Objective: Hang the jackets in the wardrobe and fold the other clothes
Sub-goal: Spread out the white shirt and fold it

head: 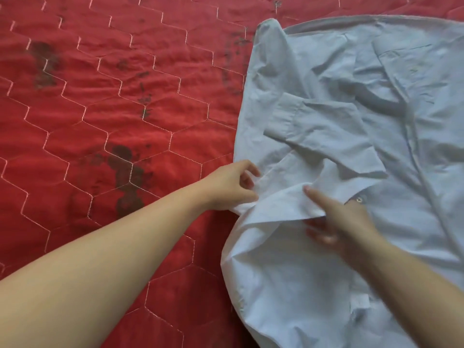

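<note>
Both hands have a grip on the pale blue, long-sleeved cotton button shirt [351, 136], which lies spread on the red quilted bedspread [100, 109]: the left hand [231, 187] pinches its near side edge, the right hand [336, 217] holds a lifted flap, thumb on top. If either pinch slips, the flap could drop crooked, and the sleeve already folded across the chest may drag loose.
</note>
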The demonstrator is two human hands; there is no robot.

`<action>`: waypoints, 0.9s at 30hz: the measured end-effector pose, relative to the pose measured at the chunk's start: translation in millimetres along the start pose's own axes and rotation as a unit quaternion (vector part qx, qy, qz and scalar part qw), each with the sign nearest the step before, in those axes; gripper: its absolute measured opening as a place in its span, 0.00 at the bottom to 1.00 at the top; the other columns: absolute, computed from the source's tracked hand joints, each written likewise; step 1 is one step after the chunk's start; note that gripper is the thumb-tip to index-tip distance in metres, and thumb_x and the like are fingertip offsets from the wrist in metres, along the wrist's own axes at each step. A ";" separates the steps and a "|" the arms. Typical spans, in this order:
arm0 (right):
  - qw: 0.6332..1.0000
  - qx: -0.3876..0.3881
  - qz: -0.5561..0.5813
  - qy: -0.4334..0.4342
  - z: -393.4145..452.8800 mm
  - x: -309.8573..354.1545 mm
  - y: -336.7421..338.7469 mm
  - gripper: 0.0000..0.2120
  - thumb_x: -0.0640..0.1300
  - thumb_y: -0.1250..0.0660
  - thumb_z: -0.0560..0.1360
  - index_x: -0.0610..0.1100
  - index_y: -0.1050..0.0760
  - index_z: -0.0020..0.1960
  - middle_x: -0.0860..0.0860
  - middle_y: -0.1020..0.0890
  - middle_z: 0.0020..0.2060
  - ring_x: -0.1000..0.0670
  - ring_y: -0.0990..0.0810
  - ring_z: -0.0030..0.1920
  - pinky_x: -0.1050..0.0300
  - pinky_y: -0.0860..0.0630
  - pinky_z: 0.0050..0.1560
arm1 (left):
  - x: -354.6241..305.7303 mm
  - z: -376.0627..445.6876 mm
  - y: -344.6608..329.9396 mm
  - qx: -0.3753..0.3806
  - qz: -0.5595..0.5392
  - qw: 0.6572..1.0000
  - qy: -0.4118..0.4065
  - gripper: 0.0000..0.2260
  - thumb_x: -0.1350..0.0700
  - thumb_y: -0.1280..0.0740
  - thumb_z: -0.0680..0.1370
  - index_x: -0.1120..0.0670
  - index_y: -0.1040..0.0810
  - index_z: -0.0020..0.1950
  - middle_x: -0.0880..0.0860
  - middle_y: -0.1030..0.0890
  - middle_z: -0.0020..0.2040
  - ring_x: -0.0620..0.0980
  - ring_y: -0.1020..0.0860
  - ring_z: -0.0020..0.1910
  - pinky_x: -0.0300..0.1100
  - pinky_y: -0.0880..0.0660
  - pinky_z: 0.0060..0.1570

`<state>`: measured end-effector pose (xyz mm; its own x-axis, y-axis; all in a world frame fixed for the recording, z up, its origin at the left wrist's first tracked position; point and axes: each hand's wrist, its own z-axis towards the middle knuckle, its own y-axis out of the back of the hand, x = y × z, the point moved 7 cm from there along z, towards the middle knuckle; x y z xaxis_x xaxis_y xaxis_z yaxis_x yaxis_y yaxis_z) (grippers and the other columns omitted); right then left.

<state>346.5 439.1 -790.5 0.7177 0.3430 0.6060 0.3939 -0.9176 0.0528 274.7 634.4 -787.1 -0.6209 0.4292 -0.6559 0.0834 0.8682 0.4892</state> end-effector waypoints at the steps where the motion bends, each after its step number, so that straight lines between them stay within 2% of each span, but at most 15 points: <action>1: 0.999 0.023 -0.014 -0.022 -8.3 -13.7 -10.5 0.09 0.47 0.25 0.71 0.46 0.22 0.47 0.49 0.19 0.38 0.49 0.21 0.35 0.56 0.23 0.36 | 3.4 -1.5 4.8 -0.015 0.006 1.000 0.010 0.18 0.55 0.26 0.71 0.49 0.25 0.59 0.47 0.20 0.49 0.47 0.20 0.48 0.42 0.21 0.48; 3: 0.997 0.052 -0.036 -0.035 -18.7 -29.6 -27.6 0.09 0.48 0.26 0.72 0.43 0.21 0.46 0.48 0.19 0.36 0.49 0.20 0.35 0.57 0.23 0.36 | 7.7 -4.6 10.2 -0.011 0.062 0.998 0.024 0.16 0.52 0.25 0.70 0.50 0.22 0.56 0.45 0.20 0.46 0.45 0.20 0.47 0.41 0.23 0.49; 6: 0.996 0.070 -0.044 0.027 -28.2 -22.1 -41.7 0.07 0.45 0.31 0.76 0.40 0.20 0.45 0.47 0.15 0.38 0.49 0.15 0.37 0.54 0.19 0.40 | 6.7 -7.2 9.1 0.038 0.158 0.987 0.000 0.09 0.50 0.25 0.71 0.52 0.17 0.48 0.43 0.19 0.41 0.42 0.21 0.43 0.36 0.25 0.45; 8: 0.996 0.073 0.003 0.052 -36.3 -11.9 -39.4 0.10 0.45 0.35 0.79 0.39 0.20 0.46 0.46 0.15 0.38 0.48 0.15 0.37 0.53 0.21 0.40 | 4.6 -7.2 10.8 0.056 0.194 0.979 -0.022 0.06 0.50 0.27 0.73 0.51 0.16 0.43 0.43 0.18 0.38 0.39 0.23 0.38 0.34 0.27 0.40; 10: 0.996 0.041 0.065 0.045 -43.5 -13.6 -29.0 0.12 0.46 0.39 0.81 0.39 0.23 0.47 0.45 0.16 0.34 0.48 0.17 0.33 0.53 0.22 0.38 | 5.2 -4.8 15.8 0.048 0.208 0.976 -0.039 0.06 0.50 0.29 0.74 0.51 0.16 0.41 0.45 0.17 0.38 0.40 0.22 0.38 0.37 0.26 0.42; 12: 0.997 -0.008 0.051 0.050 -51.4 -23.2 -22.3 0.13 0.47 0.41 0.82 0.40 0.25 0.44 0.48 0.17 0.29 0.50 0.18 0.29 0.54 0.24 0.35 | 8.9 -4.0 23.4 0.013 0.174 0.984 -0.042 0.06 0.51 0.31 0.76 0.51 0.17 0.41 0.45 0.17 0.38 0.44 0.21 0.42 0.42 0.25 0.47; 14: 0.997 -0.021 0.050 0.048 -57.7 -32.1 -24.3 0.14 0.46 0.41 0.82 0.41 0.26 0.42 0.50 0.19 0.25 0.51 0.19 0.27 0.55 0.24 0.34 | 15.1 -5.7 33.0 -0.043 0.109 0.992 -0.037 0.04 0.53 0.32 0.78 0.51 0.18 0.45 0.44 0.17 0.38 0.44 0.20 0.42 0.40 0.25 0.49; 17: 0.983 -0.026 0.178 0.022 -58.9 -35.3 -18.0 0.12 0.43 0.41 0.81 0.42 0.27 0.40 0.50 0.24 0.22 0.53 0.24 0.24 0.57 0.25 0.31 | 22.6 -13.4 44.2 -0.105 0.074 0.990 -0.053 0.03 0.56 0.33 0.79 0.52 0.20 0.47 0.41 0.21 0.36 0.34 0.24 0.34 0.29 0.29 0.40; 19: 0.966 -0.031 0.255 0.002 -58.4 -37.4 -8.5 0.12 0.42 0.40 0.80 0.43 0.28 0.38 0.50 0.26 0.22 0.52 0.25 0.25 0.59 0.26 0.28 | 26.7 -18.9 44.9 -0.113 0.056 0.990 -0.061 0.03 0.57 0.33 0.79 0.51 0.21 0.47 0.41 0.22 0.35 0.34 0.25 0.33 0.30 0.30 0.39; 20: 0.966 -0.029 0.257 0.000 -57.7 -39.8 -4.5 0.12 0.44 0.40 0.80 0.43 0.28 0.38 0.50 0.25 0.23 0.51 0.25 0.27 0.59 0.26 0.27 | 26.9 -21.4 42.7 -0.122 0.043 0.989 -0.067 0.02 0.57 0.33 0.79 0.51 0.21 0.47 0.42 0.21 0.37 0.37 0.24 0.34 0.33 0.29 0.41; 22: 0.987 -0.011 0.157 0.003 -57.2 -46.0 -6.9 0.17 0.52 0.40 0.80 0.43 0.25 0.40 0.48 0.21 0.26 0.49 0.23 0.28 0.55 0.25 0.31 | 26.5 -30.2 40.1 -0.203 0.010 0.977 -0.069 0.02 0.57 0.32 0.78 0.51 0.23 0.49 0.45 0.22 0.42 0.42 0.24 0.36 0.36 0.27 0.43; 24: 0.999 0.029 -0.032 0.022 -61.4 -54.6 -21.6 0.25 0.63 0.37 0.74 0.40 0.21 0.39 0.46 0.17 0.31 0.49 0.20 0.31 0.53 0.24 0.36 | 30.9 -50.6 33.7 -0.313 -0.049 0.948 -0.034 0.05 0.54 0.30 0.76 0.50 0.25 0.49 0.47 0.25 0.43 0.41 0.27 0.35 0.33 0.29 0.42; 25: 0.990 0.061 -0.118 0.035 -65.4 -58.7 -32.6 0.26 0.65 0.35 0.70 0.41 0.19 0.39 0.46 0.16 0.32 0.50 0.19 0.32 0.53 0.24 0.38 | 35.5 -60.7 24.4 -0.329 -0.080 0.941 -0.014 0.06 0.52 0.29 0.75 0.51 0.25 0.47 0.48 0.24 0.42 0.41 0.26 0.35 0.34 0.29 0.42; 27: 0.963 0.117 -0.234 0.059 -68.9 -67.6 -50.3 0.20 0.63 0.31 0.69 0.46 0.17 0.41 0.53 0.15 0.35 0.55 0.17 0.37 0.55 0.22 0.41 | 42.9 -76.4 -8.6 -0.252 -0.138 0.958 0.019 0.09 0.46 0.32 0.74 0.50 0.23 0.45 0.48 0.19 0.39 0.45 0.21 0.39 0.43 0.25 0.45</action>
<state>238.6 448.1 -779.4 0.3645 0.6704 0.6463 0.7869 -0.5929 0.1712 187.9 626.3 -775.6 -0.5937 0.1839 -0.7834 -0.4684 0.7126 0.5223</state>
